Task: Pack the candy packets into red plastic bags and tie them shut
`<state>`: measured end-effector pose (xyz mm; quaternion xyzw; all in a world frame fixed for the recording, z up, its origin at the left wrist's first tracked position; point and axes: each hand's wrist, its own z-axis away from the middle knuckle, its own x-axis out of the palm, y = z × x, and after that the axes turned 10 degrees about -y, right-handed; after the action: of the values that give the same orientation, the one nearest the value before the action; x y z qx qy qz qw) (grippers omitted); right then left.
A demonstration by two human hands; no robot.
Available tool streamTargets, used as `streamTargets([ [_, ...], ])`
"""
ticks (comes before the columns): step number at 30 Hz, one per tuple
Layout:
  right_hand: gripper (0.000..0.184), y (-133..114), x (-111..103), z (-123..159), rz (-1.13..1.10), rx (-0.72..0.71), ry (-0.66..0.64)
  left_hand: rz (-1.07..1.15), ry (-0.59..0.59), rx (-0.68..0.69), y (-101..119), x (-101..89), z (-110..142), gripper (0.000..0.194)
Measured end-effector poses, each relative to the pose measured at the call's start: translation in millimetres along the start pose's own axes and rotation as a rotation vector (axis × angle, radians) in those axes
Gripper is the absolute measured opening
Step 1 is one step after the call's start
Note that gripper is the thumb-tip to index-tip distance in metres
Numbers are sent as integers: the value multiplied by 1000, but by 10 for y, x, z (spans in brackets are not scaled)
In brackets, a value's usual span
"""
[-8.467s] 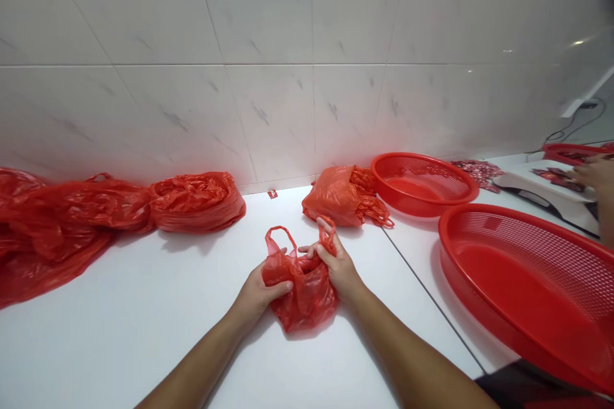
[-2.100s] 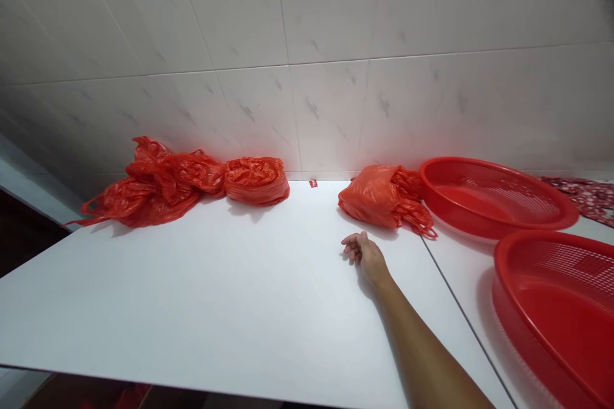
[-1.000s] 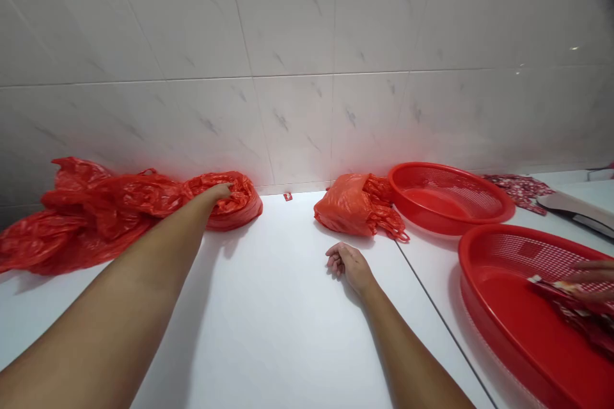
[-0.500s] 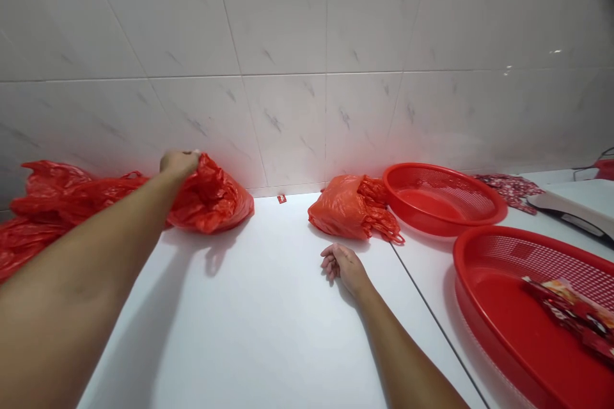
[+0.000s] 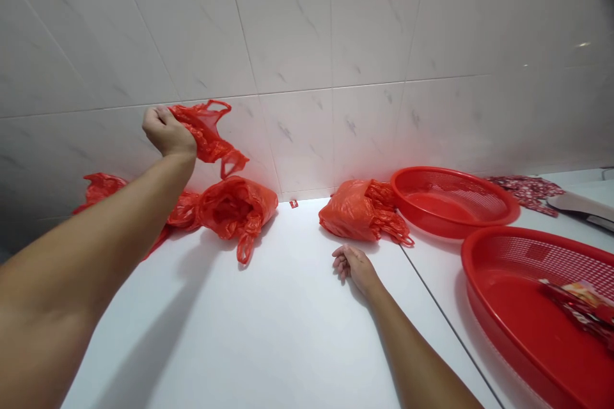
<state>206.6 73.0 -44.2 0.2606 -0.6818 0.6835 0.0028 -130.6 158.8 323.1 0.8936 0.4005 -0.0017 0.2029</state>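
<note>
My left hand (image 5: 167, 131) is closed on a crumpled red plastic bag (image 5: 206, 131), raised in front of the tiled wall. One of that bag's loop handles sticks up and another hangs down. Just below it, a second red bag (image 5: 259, 201) lies on the white table with its mouth gaping and a handle drooping forward. My right hand (image 5: 355, 266) rests on the table with nothing in it, its fingers loosely bent and apart. Behind that hand sits a plump red bag (image 5: 348, 211), its handles bunched to the right.
More red bags (image 5: 103, 186) lie at the left, partly behind my forearm. Two red plastic baskets (image 5: 451, 228) (image 5: 484, 307) stand at the right, the nearer one holding colourful packets (image 5: 582, 300). Patterned red packets (image 5: 525, 188) and a small red piece (image 5: 293, 204) lie near the wall.
My left hand has risen and pulled one red bag up from the pile, exposing the gaping bag beneath. My right hand has stayed on the table. The view has shifted slightly.
</note>
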Motion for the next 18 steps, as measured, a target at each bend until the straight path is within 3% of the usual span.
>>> streamTargets([
  [3,67,-22,-8,-6,-1,10,-11,-49,91,-1,275,-27,465,43],
  [5,66,-52,-14,4,-27,27,-22,69,-50,77,556,-9,1142,38],
  [9,64,-133,-22,71,-211,94,-97,204,-412,132,1065,95,2857,43],
  [10,66,-149,-22,91,-257,117,-118,245,-491,101,1128,123,3222,39],
  [12,71,-168,-17,123,-302,147,-120,397,-562,-172,1157,165,3750,33],
  [13,75,-170,-13,132,-297,150,-111,444,-602,-247,1131,178,3903,32],
  [15,85,-168,-2,136,-254,137,-100,521,-655,-257,1037,180,4014,31],
  [18,91,-165,5,121,-146,136,-93,597,-788,-14,903,132,3910,28],
])
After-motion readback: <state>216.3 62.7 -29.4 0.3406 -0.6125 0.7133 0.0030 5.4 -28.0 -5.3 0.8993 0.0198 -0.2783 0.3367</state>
